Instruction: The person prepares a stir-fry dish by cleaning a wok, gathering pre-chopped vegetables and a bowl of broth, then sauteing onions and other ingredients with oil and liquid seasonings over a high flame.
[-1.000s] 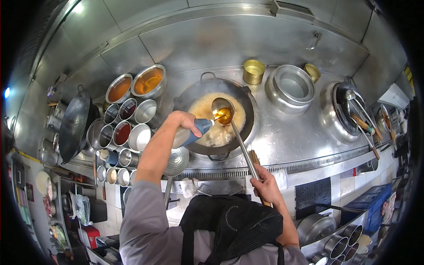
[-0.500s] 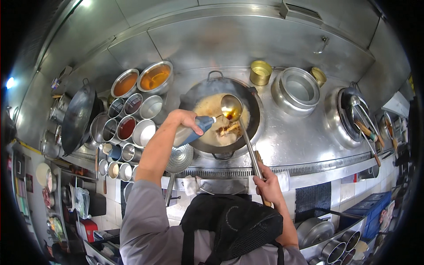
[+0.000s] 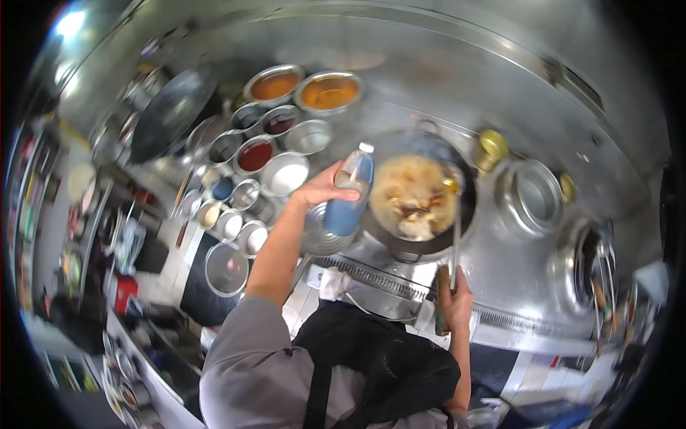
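My left hand (image 3: 323,189) is closed around a squeeze bottle (image 3: 348,209) with a blue lower part and white tip. The bottle stands nearly upright in the air, left of the wok, above a perforated strainer (image 3: 325,242). My right hand (image 3: 461,299) grips a long-handled ladle (image 3: 457,230), whose bowl, blurred, lies inside the wok's right side. A wooden handle (image 3: 443,304) shows beside that hand; whether it is part of the ladle, I cannot tell. In the dark wok (image 3: 466,187) is a pale, bubbling liquid (image 3: 413,175) with light pieces and a dark brown patch.
Left of the wok are steel bowls of orange liquid (image 3: 330,93), a pot of red sauce (image 3: 255,154) and several smaller pots. A spare wok (image 3: 173,114) leans farther left. To the right stand a gold-coloured tin (image 3: 493,144) and a large steel pot (image 3: 511,204).
The bottle went from tipped over the ladle to tip-up, away left of the wok. The ladle's bowl moved to the wok's right side. My view has turned and shifted.
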The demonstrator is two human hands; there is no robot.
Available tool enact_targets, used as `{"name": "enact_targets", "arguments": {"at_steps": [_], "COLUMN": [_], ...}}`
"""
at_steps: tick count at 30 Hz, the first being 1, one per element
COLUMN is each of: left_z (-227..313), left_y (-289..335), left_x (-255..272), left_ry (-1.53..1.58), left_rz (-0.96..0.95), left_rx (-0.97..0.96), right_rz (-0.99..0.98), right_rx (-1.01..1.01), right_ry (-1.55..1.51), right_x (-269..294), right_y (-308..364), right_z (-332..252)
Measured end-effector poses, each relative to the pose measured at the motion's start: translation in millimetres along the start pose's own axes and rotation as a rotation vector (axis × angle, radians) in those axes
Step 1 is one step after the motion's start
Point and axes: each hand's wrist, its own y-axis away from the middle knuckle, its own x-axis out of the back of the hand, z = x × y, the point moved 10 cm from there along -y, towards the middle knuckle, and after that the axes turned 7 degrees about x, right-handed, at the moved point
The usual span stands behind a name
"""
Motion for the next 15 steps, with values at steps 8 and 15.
{"name": "enact_targets", "arguments": {"at_steps": [8, 15], "left_z": [-23.6, -130.9], "left_y": [158.9, 214.5], "left_x": [163.4, 301.4], "left_ry": [0.140, -0.172], "left_rz": [0.724, 1.233], "left_rx": [-0.186, -0.114], "right_rz": [-0.098, -0.216], "right_rx": [-0.518, -0.681], "right_ry": [-0.865, -1.205], "right_x": [-77.6, -85.4], "right_y": [32.1, -10.1], "right_z": [-36.0, -122.6]}}
